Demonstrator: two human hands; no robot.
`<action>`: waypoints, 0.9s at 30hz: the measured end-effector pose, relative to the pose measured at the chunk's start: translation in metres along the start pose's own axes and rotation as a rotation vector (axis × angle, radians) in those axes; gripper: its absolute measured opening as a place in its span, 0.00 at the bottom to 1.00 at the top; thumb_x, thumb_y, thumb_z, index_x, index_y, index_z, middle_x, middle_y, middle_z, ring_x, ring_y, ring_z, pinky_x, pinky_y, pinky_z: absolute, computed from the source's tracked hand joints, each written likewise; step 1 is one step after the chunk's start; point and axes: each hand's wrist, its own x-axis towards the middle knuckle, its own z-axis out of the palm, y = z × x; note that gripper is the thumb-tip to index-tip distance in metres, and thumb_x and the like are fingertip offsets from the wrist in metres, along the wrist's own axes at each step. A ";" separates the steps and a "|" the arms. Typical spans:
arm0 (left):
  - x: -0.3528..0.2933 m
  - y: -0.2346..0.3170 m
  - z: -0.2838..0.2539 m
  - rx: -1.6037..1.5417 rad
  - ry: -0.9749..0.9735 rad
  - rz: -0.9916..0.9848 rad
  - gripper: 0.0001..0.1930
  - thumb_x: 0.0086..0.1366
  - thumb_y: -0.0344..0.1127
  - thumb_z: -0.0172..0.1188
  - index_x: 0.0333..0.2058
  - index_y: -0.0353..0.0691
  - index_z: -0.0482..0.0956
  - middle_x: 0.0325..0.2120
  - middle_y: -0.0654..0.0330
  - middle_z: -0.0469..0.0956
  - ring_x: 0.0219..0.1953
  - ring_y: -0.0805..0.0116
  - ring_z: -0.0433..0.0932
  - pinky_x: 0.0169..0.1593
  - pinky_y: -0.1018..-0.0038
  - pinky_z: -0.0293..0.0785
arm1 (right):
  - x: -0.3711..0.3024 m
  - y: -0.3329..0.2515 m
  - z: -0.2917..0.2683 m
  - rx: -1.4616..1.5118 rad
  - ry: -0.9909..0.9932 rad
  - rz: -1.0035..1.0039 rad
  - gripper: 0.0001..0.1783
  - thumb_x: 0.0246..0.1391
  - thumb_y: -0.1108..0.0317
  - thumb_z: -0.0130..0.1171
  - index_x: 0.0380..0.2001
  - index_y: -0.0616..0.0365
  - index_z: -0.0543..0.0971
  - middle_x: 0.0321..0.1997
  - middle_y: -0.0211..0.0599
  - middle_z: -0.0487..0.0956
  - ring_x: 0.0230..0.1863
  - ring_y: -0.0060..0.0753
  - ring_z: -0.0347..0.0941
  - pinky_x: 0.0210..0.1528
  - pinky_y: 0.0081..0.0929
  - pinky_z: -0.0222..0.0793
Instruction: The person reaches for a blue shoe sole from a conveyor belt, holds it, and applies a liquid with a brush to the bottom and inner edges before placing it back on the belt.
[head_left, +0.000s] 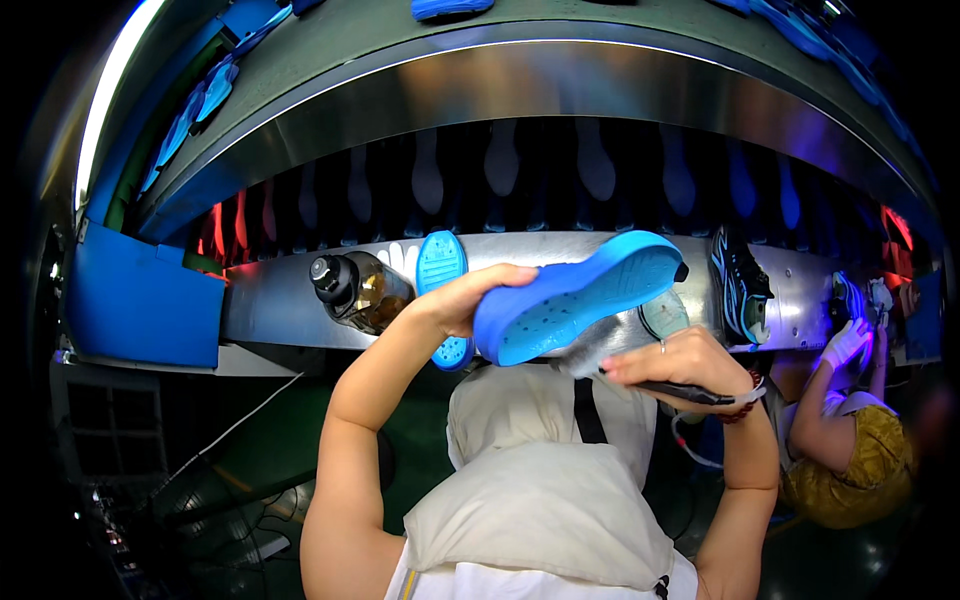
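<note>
My left hand [465,302] is closed around one end of a blue shoe sole [590,298], held tilted above the bench with its light-blue inner face up. In my right hand [690,362] is a brush [685,392] with a dark handle, its bristle end blurred close to the sole's lower edge. Whether the bristles touch the sole I cannot tell. Another blue sole [441,258] lies on the metal bench behind my left wrist, partly hidden by it. Behind the held sole, a clear round dish or cup [664,315] shows in part.
On the metal bench [270,310] stand a black-capped bottle [362,290], a white glove [400,259] and a black sneaker [738,288]. Sole-shaped forms line the dark recess behind. Above runs a green belt [350,45] carrying blue pieces. At right, a co-worker's white-gloved hand [847,342] handles a shoe.
</note>
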 end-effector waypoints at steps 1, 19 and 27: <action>-0.003 -0.001 0.001 -0.025 0.056 0.024 0.34 0.54 0.56 0.49 0.54 0.40 0.64 0.49 0.49 0.68 0.47 0.57 0.70 0.47 0.66 0.69 | -0.001 -0.005 -0.002 -0.024 -0.051 0.009 0.13 0.40 0.78 0.61 0.34 0.58 0.78 0.39 0.41 0.78 0.41 0.36 0.76 0.44 0.25 0.71; -0.024 -0.019 -0.064 -0.343 -0.169 0.397 0.32 0.54 0.55 0.49 0.52 0.37 0.66 0.49 0.49 0.69 0.48 0.58 0.70 0.53 0.64 0.63 | 0.002 -0.009 0.010 0.080 0.275 -0.115 0.13 0.38 0.76 0.64 0.32 0.61 0.79 0.36 0.41 0.79 0.36 0.35 0.77 0.41 0.23 0.72; 0.065 -0.046 -0.003 -0.679 -0.088 0.596 0.51 0.47 0.79 0.22 0.59 0.43 0.51 0.50 0.44 0.64 0.53 0.43 0.63 0.55 0.50 0.58 | 0.036 0.045 0.030 0.383 0.556 0.200 0.11 0.43 0.76 0.60 0.34 0.63 0.78 0.34 0.41 0.79 0.35 0.25 0.75 0.36 0.19 0.70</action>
